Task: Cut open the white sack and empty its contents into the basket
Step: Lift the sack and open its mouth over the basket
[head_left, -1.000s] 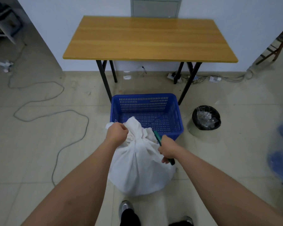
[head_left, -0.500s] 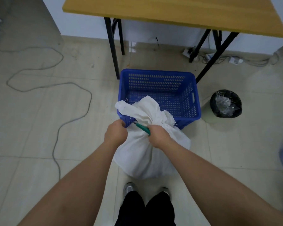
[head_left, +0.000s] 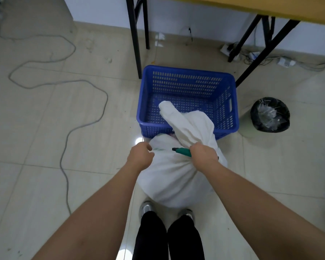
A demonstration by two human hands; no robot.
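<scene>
Head view: your right hand (head_left: 204, 155) clamps the green cutter (head_left: 182, 151) and white sack's (head_left: 176, 177) neck; left hand (head_left: 140, 156) fingers curl, contents unclear. Sack sits unemptied on floor, touching the blue basket (head_left: 231, 102).
</scene>
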